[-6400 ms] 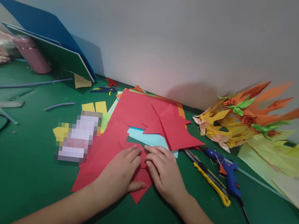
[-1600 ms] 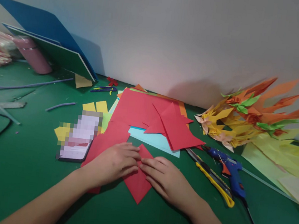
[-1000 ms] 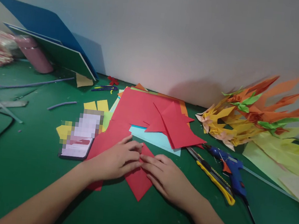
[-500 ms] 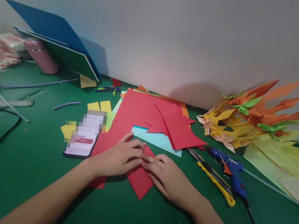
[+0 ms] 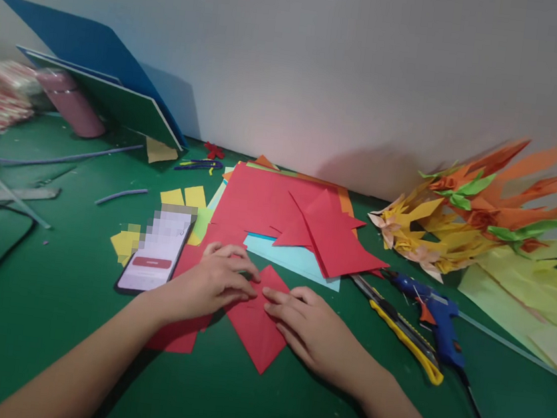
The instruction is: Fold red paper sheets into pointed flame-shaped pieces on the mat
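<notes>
A red paper square (image 5: 261, 341) with a crease lies cornerwise on the green table in front of me. My left hand (image 5: 224, 282) rests at its left side, fingers bent slightly and apart, fingertips on the paper's left edge. From the right, my right hand (image 5: 306, 319) lies across the paper's right corner with fingers stretched out over its surface. Both hands are open. Under my left wrist are more red paper pieces (image 5: 178, 335), partly hidden. A phone (image 5: 155, 255) with a lit screen lies left of my left hand.
Behind the hands lie red sheets (image 5: 260, 197), cut red pieces (image 5: 339, 249) and light blue paper (image 5: 297, 265). To the right are a yellow utility knife (image 5: 409, 338), a blue glue gun (image 5: 441, 321) and folded paper flowers (image 5: 478, 218). A pink bottle (image 5: 74, 105) leans at the left.
My left hand has shifted slightly left, away from my right fingertips, uncovering more of the red square. My right hand has stayed almost in place.
</notes>
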A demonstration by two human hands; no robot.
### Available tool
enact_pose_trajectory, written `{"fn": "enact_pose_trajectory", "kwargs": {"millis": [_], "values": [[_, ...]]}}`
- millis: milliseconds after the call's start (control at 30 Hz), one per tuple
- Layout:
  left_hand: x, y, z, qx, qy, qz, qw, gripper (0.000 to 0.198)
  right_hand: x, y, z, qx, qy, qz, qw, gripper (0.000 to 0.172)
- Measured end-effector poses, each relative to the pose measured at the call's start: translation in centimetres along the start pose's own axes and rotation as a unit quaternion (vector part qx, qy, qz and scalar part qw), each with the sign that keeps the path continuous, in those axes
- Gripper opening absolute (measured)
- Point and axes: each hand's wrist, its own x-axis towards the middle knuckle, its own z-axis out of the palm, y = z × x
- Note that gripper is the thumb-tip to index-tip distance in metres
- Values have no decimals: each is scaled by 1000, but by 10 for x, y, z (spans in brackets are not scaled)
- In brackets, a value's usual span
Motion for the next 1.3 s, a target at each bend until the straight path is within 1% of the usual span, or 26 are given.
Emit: {"fn": "enact_pose_trajectory", "kwargs": {"millis": [200,400,500,700,867,1000,1133,1200,1300], "values": [[-1,-8,2,-27,-9,-17,999,20,0,1,1,0,1,2,1000,25],[-4,-8,-1,-61,-35,-53,996,19,-1,1,2,0,-4,3,1000,24],[-6,-7,-6,-66,-59,-66,994,19,-1,1,2,0,2,1,1000,24],[-9,-2,-17,-77,-108,-89,987,35,-2,1,2,0,12,-2,1000,24],[-11,0,-21,-76,-135,-94,984,39,-2,1,2,3,11,-1,1000,25],[-13,0,-20,-72,-130,-87,985,43,-2,2,3,5,6,0,1000,26],[-12,1,-14,-44,-92,-70,992,49,-2,2,3,9,2,1,1000,27],[-9,4,-11,-31,-74,-71,994,46,-2,2,4,8,5,0,1000,27],[-4,9,-6,-16,-65,-88,994,42,-2,3,4,6,13,-6,1000,27]]}}
